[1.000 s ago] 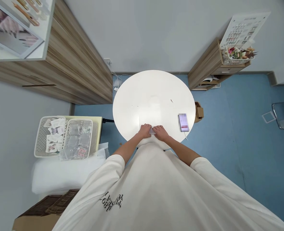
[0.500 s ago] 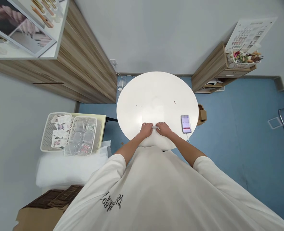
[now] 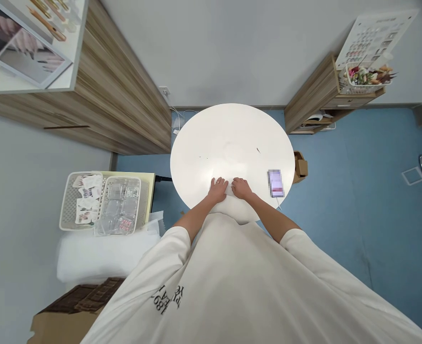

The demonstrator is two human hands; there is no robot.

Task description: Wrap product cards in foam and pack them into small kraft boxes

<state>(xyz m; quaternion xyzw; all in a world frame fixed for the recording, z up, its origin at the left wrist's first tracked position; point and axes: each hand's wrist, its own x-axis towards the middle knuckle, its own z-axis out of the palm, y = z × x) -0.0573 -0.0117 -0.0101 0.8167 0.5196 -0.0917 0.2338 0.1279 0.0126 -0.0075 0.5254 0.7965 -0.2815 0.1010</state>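
Note:
At the near edge of a round white table (image 3: 228, 129), both my hands work close together on a white, sheet-like piece (image 3: 228, 187). It barely stands out against the tabletop, and I cannot make out its material. My left hand (image 3: 218, 189) lies on it with the fingers spread and pressing down. A short gap away, my right hand (image 3: 241, 188) has its fingers bent, with the thumb side at the white piece. To the right of that hand a phone (image 3: 276, 183) lies on the table with its screen lit and blurred.
White baskets (image 3: 65, 203) with cards and clear boxes stand on a side table at left. A wood-grain cabinet (image 3: 125, 91) rises behind them. At right stand a small wooden cabinet (image 3: 311, 95) and a cardboard box (image 3: 300, 168). A white cable (image 3: 279, 203) runs off the table's edge.
Half a second ago both hands pinched a raised white fold between them. Now that fold lies lower, the left fingers have spread out flat, and both hands sit slightly farther forward.

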